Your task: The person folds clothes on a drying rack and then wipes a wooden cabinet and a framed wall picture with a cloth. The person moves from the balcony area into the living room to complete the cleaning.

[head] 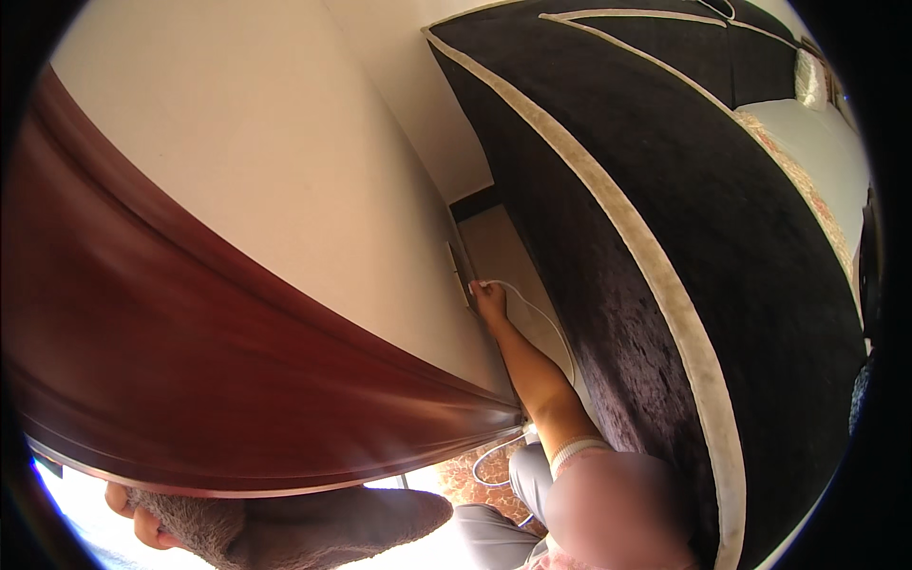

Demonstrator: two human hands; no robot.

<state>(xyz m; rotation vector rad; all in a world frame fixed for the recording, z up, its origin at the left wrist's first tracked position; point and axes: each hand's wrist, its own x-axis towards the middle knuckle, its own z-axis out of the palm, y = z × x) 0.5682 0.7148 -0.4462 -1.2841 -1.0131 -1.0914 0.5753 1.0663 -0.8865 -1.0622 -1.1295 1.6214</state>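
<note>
My right arm reaches down between the wall [299, 178] and a bed's side. My right hand [490, 298] grips the white plug-like end of a white cable [545, 313], against or very near a wall plate [459, 274]; whether it is seated cannot be told. The cable loops beside the forearm. At the lower left, only the fingers of my left hand [146, 524] show, closed on a fluffy grey-brown cloth [306, 524], beside the lower edge of a glossy dark red wooden panel [214, 370].
A bed with dark velvet upholstery [641, 142] and cream trim fills the right side. Another white cable [479, 474] curves over the patterned floor [474, 463], near my bent knees in grey trousers [526, 474]. Narrow tiled floor [499, 239] shows beyond my right hand. A blurred patch hides my shoulder area.
</note>
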